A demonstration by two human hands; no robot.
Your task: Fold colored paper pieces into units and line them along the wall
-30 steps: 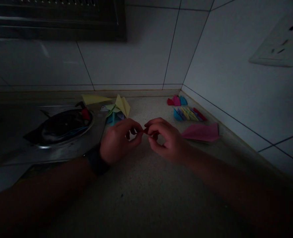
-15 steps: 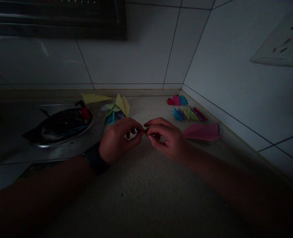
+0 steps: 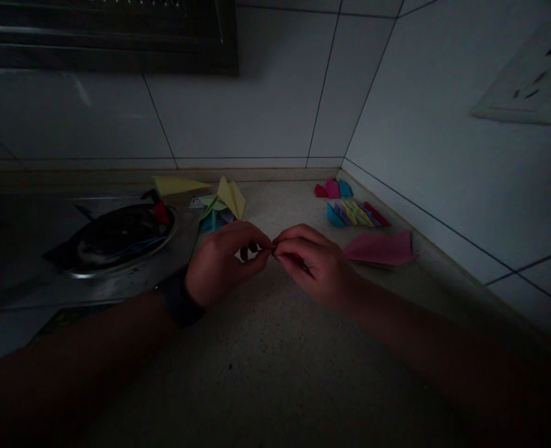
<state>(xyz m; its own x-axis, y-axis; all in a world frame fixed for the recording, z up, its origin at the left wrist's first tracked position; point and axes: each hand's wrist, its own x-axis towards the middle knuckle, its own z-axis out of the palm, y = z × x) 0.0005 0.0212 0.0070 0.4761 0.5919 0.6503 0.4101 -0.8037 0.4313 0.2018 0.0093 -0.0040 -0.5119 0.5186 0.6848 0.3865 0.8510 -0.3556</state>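
A small folded red paper (image 3: 298,257) lies between the two hands over the desk (image 3: 266,373), mostly hidden, its long axis unclear. The right hand (image 3: 324,264) curls closed around it; the left hand (image 3: 226,255) pinches its left tip.

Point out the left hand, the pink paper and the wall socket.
Left hand (image 3: 215,260), head view: back of the hand.
Pink paper (image 3: 380,249), head view: middle of its upper surface.
Wall socket (image 3: 530,86), head view: middle of its faceplate.
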